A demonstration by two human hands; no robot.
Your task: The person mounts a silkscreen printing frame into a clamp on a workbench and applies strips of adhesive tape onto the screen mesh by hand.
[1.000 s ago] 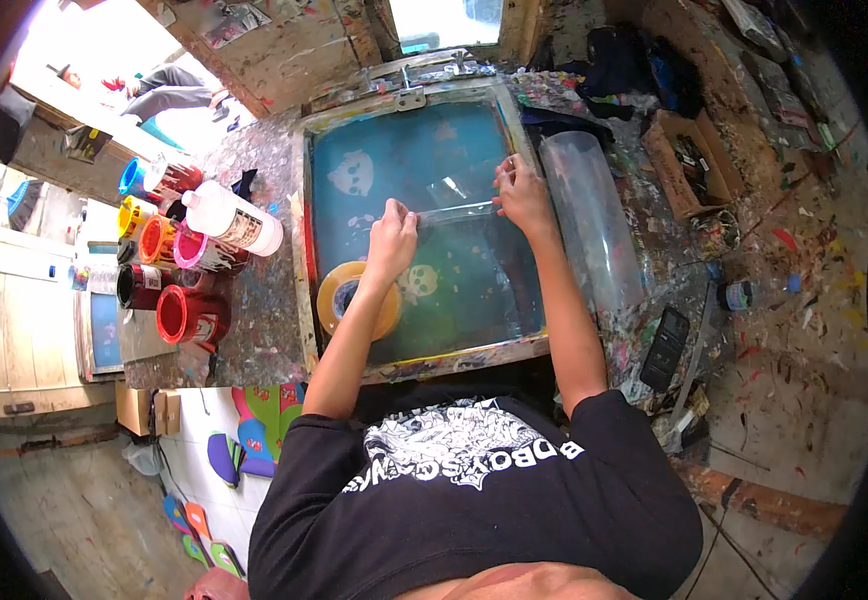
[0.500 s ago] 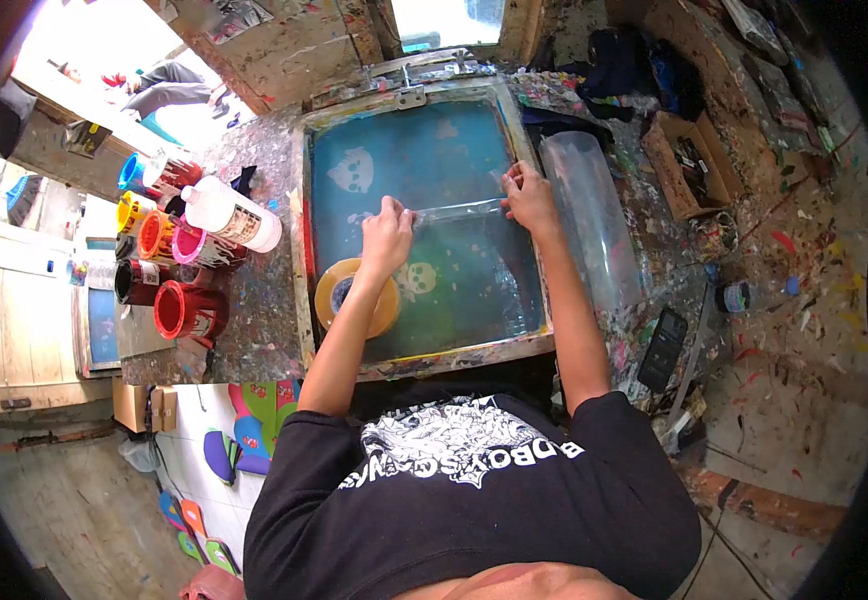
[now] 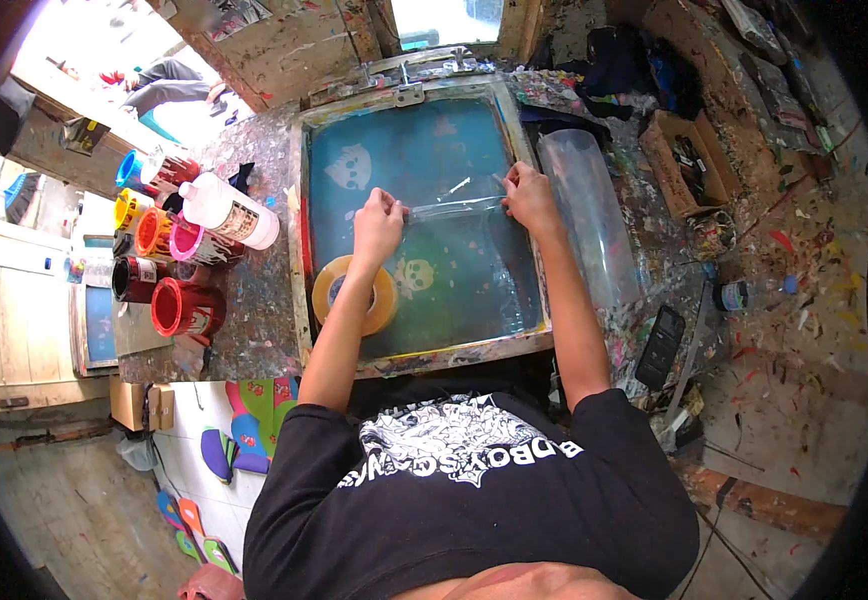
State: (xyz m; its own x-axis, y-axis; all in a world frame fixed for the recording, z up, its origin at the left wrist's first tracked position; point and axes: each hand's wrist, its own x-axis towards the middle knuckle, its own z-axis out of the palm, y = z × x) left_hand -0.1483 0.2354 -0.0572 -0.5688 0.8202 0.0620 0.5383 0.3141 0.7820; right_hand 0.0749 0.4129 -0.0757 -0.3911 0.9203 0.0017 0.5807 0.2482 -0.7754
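A strip of clear tape (image 3: 449,208) is stretched between my two hands above a screen printing frame (image 3: 546,312). Its left end is pinched in the closed fingers of my left hand (image 3: 379,228). Near the right side of the frame, my right hand (image 3: 531,200) pinches the other end. The blue-green mesh (image 3: 404,135) below shows pale skull designs. A wide roll of yellowish tape (image 3: 384,302) lies flat on the mesh, partly hidden under my left forearm. Whether the strip touches the mesh I cannot tell.
Several open paint pots (image 3: 187,308) stand left of the frame, with a white plastic bottle (image 3: 229,212) leaning over them. On the right are a rolled clear sheet (image 3: 589,220), a cardboard box (image 3: 689,170) and a black phone (image 3: 661,347). A seated person's legs (image 3: 169,85) show outside.
My left hand has shifted slightly left. A brighter glint shows near the middle of the strip. My right hand is nearly still, and both hands keep their pinch.
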